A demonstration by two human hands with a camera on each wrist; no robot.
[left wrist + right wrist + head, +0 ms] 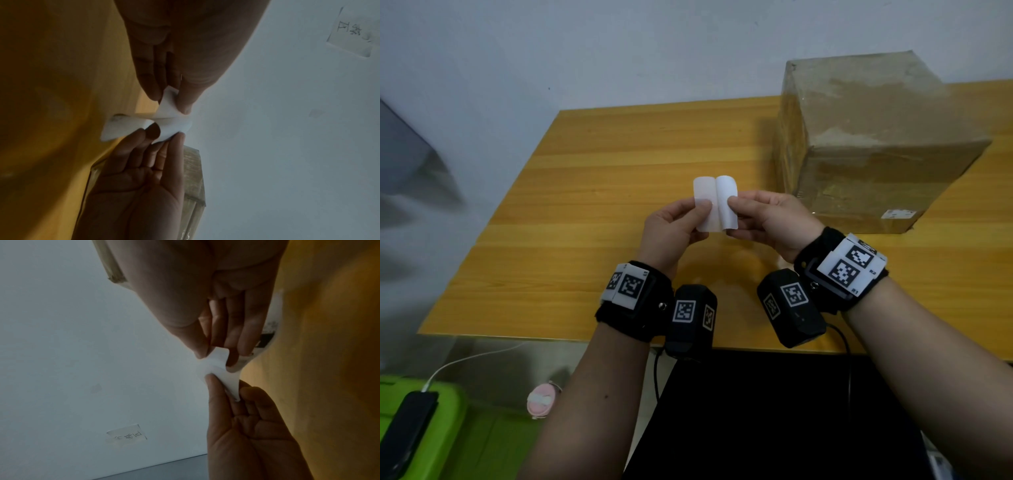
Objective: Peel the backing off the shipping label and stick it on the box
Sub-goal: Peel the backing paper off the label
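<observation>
Over the middle of the wooden table [619, 164] I hold a white shipping label [717, 202], parted into two flaps like an open book. My left hand [705, 207] pinches the left flap [703, 190] between thumb and fingers. The right flap [726, 186] is pinched by my right hand [732, 202]. The left wrist view shows the left hand [172, 99] and right hand [164, 136] on the curled sheet [170, 123]. In the right wrist view, black print [265, 337] shows behind the right hand [213, 353]. The cardboard box [876, 144] stands at the back right, untouched.
A small white sticker [897, 214] sits low on the box's front face. Left of the table a green bin [448, 445] carries a dark phone [407, 425] on a white cable. A pink round object [541, 399] lies beside it. A taped note [127, 434] hangs on the wall.
</observation>
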